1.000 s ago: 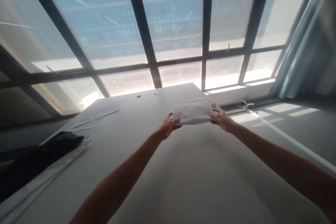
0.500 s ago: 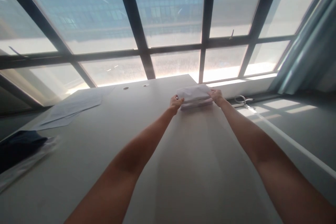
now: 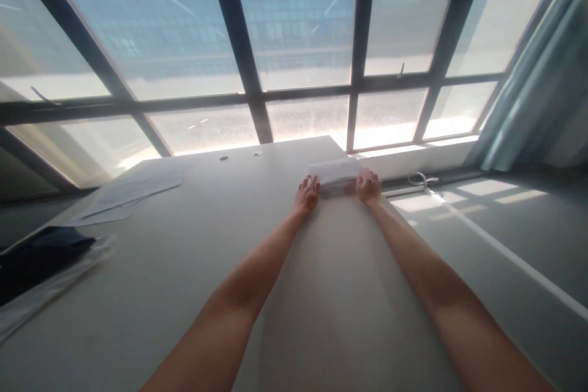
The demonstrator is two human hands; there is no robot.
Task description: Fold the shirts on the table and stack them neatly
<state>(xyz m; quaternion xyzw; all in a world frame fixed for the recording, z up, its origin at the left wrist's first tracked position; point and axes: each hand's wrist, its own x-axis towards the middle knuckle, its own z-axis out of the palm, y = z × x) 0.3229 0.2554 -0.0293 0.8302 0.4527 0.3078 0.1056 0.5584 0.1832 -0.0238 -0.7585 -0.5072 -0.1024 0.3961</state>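
Observation:
A folded white bundle (image 3: 336,173), cloth or paper, lies on the white table (image 3: 220,208) close to its far right corner. At the bundle's left end is my left hand (image 3: 307,193), palm down, with its fingers somewhat apart against the edge. My right hand (image 3: 369,186) rests at the right end, its fingers bent over the side of the bundle. Whether either hand pinches the layers is too small to make out for the right one.
White sheets (image 3: 133,193) lie at the table's left. Nearer on that side is a dark folded cloth (image 3: 43,260) with clear plastic around it. Windows stand behind the table. On the floor at right are a coiled cable (image 3: 417,179) and a white strip (image 3: 505,251).
The bundle has been lowered and now looks flatter. My left hand has loosened from its pinch and spread its fingers; my right hand has moved slightly nearer and left. The view has shifted a little.

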